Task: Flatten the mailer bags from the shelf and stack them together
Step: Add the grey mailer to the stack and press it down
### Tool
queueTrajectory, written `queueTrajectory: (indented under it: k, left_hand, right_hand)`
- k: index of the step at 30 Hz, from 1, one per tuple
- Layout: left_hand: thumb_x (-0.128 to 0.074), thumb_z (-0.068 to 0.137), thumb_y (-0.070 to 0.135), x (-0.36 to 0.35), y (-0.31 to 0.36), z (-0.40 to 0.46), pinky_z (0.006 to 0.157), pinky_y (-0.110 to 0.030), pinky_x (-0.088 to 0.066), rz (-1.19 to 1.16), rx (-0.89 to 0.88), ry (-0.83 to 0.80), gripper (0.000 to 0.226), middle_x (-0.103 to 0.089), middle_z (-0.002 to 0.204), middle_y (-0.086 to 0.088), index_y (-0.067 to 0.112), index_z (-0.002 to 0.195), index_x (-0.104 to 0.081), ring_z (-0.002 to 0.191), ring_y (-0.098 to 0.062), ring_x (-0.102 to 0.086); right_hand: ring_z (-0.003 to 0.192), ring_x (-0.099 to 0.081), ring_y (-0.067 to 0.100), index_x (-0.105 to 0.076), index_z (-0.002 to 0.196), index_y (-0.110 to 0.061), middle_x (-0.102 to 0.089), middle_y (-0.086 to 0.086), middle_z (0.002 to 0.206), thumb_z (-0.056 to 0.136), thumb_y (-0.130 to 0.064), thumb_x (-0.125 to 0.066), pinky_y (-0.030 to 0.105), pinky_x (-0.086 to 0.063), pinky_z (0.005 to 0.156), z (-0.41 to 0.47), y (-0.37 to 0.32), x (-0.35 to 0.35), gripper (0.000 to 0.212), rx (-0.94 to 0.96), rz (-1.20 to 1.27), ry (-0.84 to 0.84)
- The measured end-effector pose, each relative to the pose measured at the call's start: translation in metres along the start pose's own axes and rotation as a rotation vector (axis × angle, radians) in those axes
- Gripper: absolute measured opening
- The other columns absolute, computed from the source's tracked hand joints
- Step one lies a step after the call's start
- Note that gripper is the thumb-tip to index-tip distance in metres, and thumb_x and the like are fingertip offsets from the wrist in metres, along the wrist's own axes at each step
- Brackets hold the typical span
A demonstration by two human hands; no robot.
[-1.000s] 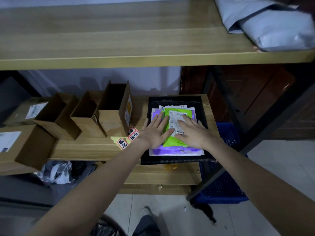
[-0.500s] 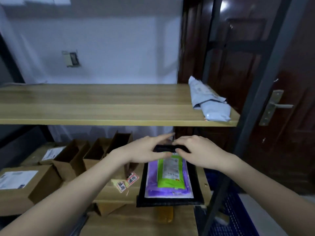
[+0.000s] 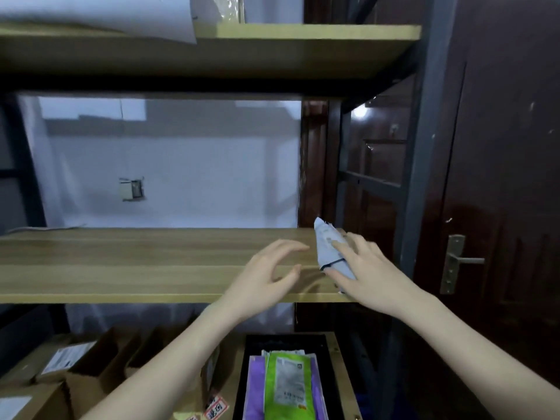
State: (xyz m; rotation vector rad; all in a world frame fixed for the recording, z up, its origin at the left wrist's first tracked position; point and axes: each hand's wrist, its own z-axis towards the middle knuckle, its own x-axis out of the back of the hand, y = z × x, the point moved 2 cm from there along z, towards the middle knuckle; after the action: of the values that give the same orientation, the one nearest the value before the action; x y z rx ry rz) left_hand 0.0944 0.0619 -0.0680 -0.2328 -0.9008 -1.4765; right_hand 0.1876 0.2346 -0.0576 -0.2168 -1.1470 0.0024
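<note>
A crumpled grey mailer bag [image 3: 328, 247] lies at the right end of the middle wooden shelf [image 3: 121, 262]. My right hand [image 3: 366, 274] lies on it, fingers and thumb closing round its sides. My left hand [image 3: 266, 271] hovers just left of the bag over the shelf, fingers spread and loosely bent, holding nothing. Below, on the lower shelf, a stack of flattened mailers sits with a green bag [image 3: 288, 386] on top of a purple bag [image 3: 254, 389] and a black one [image 3: 242, 377].
Several open cardboard boxes [image 3: 91, 362] stand on the lower shelf at left. A white bag [image 3: 145, 13] lies on the top shelf. A grey shelf post [image 3: 424, 165] and a dark wooden door [image 3: 500, 177] with a metal handle stand at right.
My head has tilted up. Both hands rose from the stack on the lower shelf to the middle shelf, and my right hand has reached the grey mailer bag.
</note>
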Motion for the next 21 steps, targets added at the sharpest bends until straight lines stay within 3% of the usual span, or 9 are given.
queueTrajectory:
  k: [2,5,9,12,16,21]
  left_hand:
    - [-0.053,0.093,0.021,-0.008,-0.001,-0.002,0.098,-0.001,-0.023,0.039,-0.012,-0.03,0.032,-0.052,0.127,0.014,0.022,0.125,-0.057,0.118,0.012,-0.042]
    - [-0.051,0.094,0.026,-0.014,-0.003,-0.005,0.098,0.002,-0.018,0.076,0.008,-0.073,0.035,-0.046,0.135,0.015,0.025,0.129,-0.053,0.125,0.005,-0.039]
    - [-0.05,0.095,0.031,-0.016,-0.004,-0.008,0.102,-0.001,-0.018,0.09,0.023,-0.122,0.04,-0.041,0.14,0.016,0.027,0.134,-0.048,0.129,0.004,-0.035]
    - [-0.05,0.094,0.033,-0.018,-0.005,-0.01,0.11,-0.017,-0.023,0.093,0.049,-0.142,0.043,-0.037,0.146,0.016,0.031,0.137,-0.044,0.135,0.001,-0.031]
    - [-0.054,0.092,0.041,-0.02,-0.006,-0.014,0.111,-0.014,-0.013,0.193,-0.016,-0.145,0.053,-0.033,0.151,0.013,0.029,0.142,-0.04,0.14,-0.002,-0.023]
    - [-0.051,0.081,0.065,-0.024,-0.018,-0.021,0.116,-0.023,-0.008,0.327,-0.089,-0.238,0.078,-0.019,0.156,0.015,0.034,0.148,-0.024,0.145,-0.003,-0.01]
  right_hand:
    - [0.142,-0.014,0.027,-0.025,0.146,-0.025,-0.008,0.002,0.158,0.092,-0.055,-0.036,0.041,-0.023,0.115,-0.002,0.006,-0.014,0.062,-0.066,0.006,-0.111]
    - [0.142,-0.016,0.026,-0.035,0.141,-0.024,-0.022,0.006,0.154,0.094,-0.051,-0.036,0.041,-0.02,0.116,-0.01,0.008,-0.026,0.054,-0.057,-0.078,-0.143]
    - [0.143,-0.018,0.019,-0.041,0.138,-0.024,-0.026,0.001,0.153,0.097,-0.043,-0.038,0.025,-0.02,0.11,-0.024,-0.001,-0.026,0.045,-0.004,0.011,-0.094]
    - [0.126,-0.039,0.015,-0.057,0.115,-0.021,-0.046,-0.006,0.13,0.097,-0.038,-0.042,0.014,-0.026,0.09,-0.034,-0.009,-0.02,0.028,0.062,0.069,-0.021]
    - [0.091,-0.045,0.008,-0.053,0.081,-0.02,-0.043,-0.011,0.092,0.091,-0.033,-0.05,0.02,-0.033,0.073,-0.042,-0.018,-0.017,0.017,0.1,0.095,0.072]
    - [0.089,-0.043,0.008,-0.039,0.086,-0.025,-0.041,-0.013,0.089,0.085,-0.024,-0.057,0.025,-0.039,0.075,-0.047,-0.03,-0.015,0.018,0.133,0.162,0.092]
